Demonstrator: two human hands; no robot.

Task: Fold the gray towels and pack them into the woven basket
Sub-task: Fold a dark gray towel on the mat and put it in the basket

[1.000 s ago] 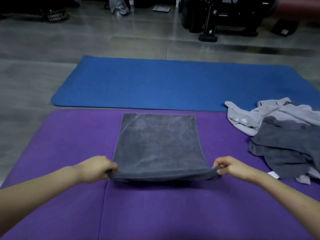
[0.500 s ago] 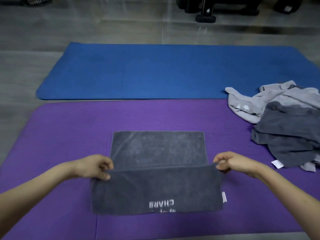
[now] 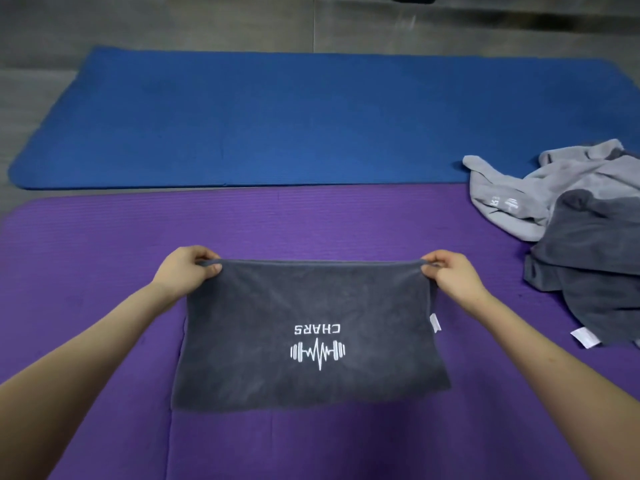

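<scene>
A dark gray towel (image 3: pixel 304 306) lies folded over on the purple mat (image 3: pixel 104 271), a white dumbbell logo and upside-down lettering facing up. My left hand (image 3: pixel 185 270) pinches its far left corner and my right hand (image 3: pixel 450 275) pinches its far right corner, both at the far edge. At the right lies a heap of unfolded towels: a light gray one (image 3: pixel 519 188) with a dark gray one (image 3: pixel 595 268) partly on top. No woven basket is in view.
A blue mat (image 3: pixel 277 116) lies beyond the purple one on a gray floor (image 3: pixel 173 22). A dark object's base shows at the top edge. White labels stick out from the towel edges on the right.
Both hands carried the towel's near edge up and away from me, laying it over the far edge; the towel is now folded in half with the logo side up.
</scene>
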